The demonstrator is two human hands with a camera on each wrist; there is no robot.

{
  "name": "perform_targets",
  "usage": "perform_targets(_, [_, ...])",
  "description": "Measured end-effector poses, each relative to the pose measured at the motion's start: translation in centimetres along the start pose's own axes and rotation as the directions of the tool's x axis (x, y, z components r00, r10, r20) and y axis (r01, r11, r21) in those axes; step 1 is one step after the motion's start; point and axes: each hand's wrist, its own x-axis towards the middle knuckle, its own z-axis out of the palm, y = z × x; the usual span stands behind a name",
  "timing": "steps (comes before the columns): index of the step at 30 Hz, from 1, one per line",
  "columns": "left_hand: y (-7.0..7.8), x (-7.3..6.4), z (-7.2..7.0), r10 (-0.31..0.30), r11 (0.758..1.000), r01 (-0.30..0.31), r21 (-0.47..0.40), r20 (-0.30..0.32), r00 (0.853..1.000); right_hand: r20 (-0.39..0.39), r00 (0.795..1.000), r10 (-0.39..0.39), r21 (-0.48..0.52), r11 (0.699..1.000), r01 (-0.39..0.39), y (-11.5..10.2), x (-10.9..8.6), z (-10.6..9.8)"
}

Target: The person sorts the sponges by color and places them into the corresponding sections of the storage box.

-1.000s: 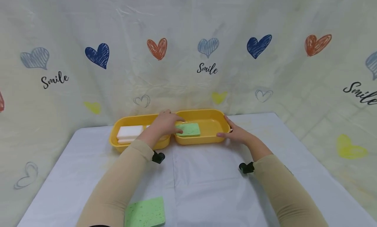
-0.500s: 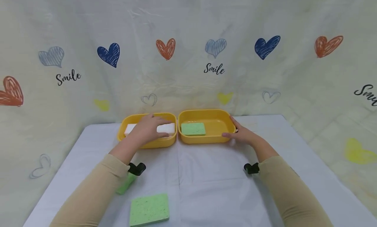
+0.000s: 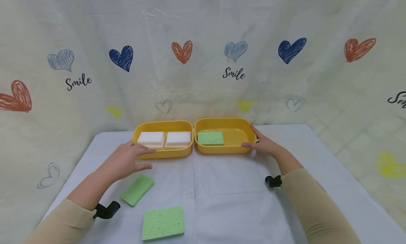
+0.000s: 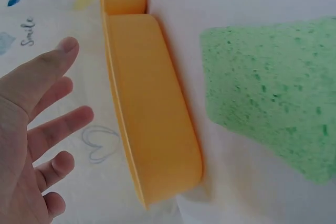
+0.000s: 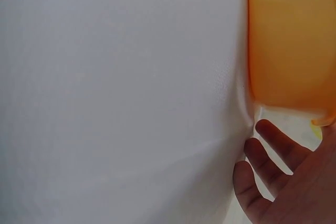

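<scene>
My left hand (image 3: 129,158) is in the air in front of the left yellow tray (image 3: 163,154), fingers spread and holding nothing. Two white sponges (image 3: 151,139) lie side by side in that tray. My right hand (image 3: 261,142) rests against the right end of the right yellow tray (image 3: 219,150), its thumb along the front wall. In the right wrist view its other fingers (image 5: 274,172) extend loosely past the tray's end. A green sponge (image 3: 210,138) sits in the left half of that tray. Below my left hand, a smaller green sponge (image 3: 137,190) lies on the table.
A larger green sponge (image 3: 163,223) lies near the front of the white-covered table (image 3: 228,187). Both trays stand close together at the back edge, before a sheet (image 3: 203,92) printed with hearts and "Smile".
My left hand has moved from the green sponge in the right tray, back across the left tray and toward me, uncovering the white sponges. The right hand keeps its place.
</scene>
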Motion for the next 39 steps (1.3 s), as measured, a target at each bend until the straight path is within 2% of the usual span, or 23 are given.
perform_targets(4, [-0.1, -1.6, 0.8, -0.042, 0.999, 0.042, -0.007, 0.021, 0.999, -0.003, 1.0, 0.002, 0.004, 1.0, -0.002, 0.3, 0.1, 0.0])
perform_targets(8, [-0.3, -2.9, 2.3, -0.069, 0.998, 0.069, 0.005, 0.055, 0.996, -0.006, 1.0, 0.012, 0.0, 1.0, -0.012, 0.4, 0.2, 0.1])
perform_targets(15, [-0.6, -5.0, 4.4, -0.171, 0.985, 0.17, 0.016, 0.151, 0.974, -0.004, 1.0, 0.009, -0.018, 1.0, -0.009, 0.2, 0.1, 0.1])
perform_targets(20, [-0.6, -6.1, 5.1, -0.185, 0.983, 0.18, 0.048, 0.151, 0.971, 0.001, 1.0, 0.012, -0.022, 1.0, -0.012, 0.0, 0.1, 0.0])
perform_targets(31, [-0.1, -6.3, 5.0, -0.182, 0.981, 0.169, 0.1, 0.138, 0.974, -0.003, 1.0, 0.02, -0.017, 1.0, -0.02, 0.3, 0.1, 0.2])
perform_targets(39, [0.0, -6.1, 4.7, -0.185, 0.981, 0.179, 0.07, 0.094, 0.978, -0.009, 1.0, 0.007, -0.023, 1.0, -0.007, 0.3, 0.1, 0.1])
